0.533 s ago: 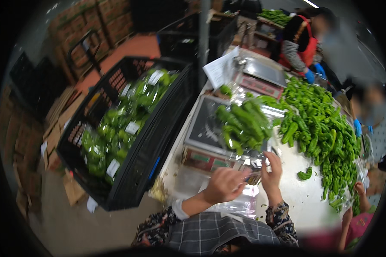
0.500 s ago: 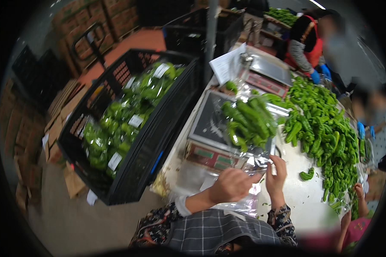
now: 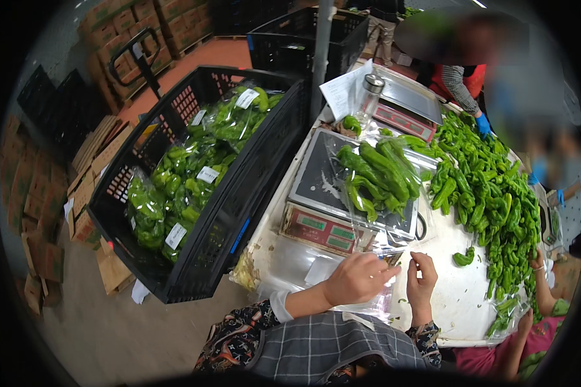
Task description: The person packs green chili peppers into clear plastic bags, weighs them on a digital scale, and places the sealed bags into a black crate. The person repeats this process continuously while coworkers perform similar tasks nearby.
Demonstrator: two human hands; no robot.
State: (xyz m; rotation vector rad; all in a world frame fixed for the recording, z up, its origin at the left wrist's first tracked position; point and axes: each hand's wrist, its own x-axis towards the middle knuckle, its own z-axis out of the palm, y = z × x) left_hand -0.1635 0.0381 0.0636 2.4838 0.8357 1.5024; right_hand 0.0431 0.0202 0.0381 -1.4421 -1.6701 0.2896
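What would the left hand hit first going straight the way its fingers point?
Probably the right hand: the left hand's fingers point across toward it, with a small gap between. Their heights look similar, but one view can't confirm that, so it might pass over or under.

This is a produce packing room. Stacked cardboard cartons [image 3: 110, 29] and a looped trolley handle [image 3: 150, 76] stand at the far left; nearer on the left, a black crate [image 3: 239, 206] holds labelled bags of green peppers [image 3: 206, 175]. On the white table [image 3: 442, 261], a clear bag of peppers [image 3: 382, 175] lies on the near scale [image 3: 323, 231], a second scale [image 3: 403, 122] sits farther off, and loose peppers [image 3: 490, 206] heap at the right. The far right is blurred, but a co-worker [image 3: 455, 84] there seems to wear blue gloves [image 3: 484, 126].
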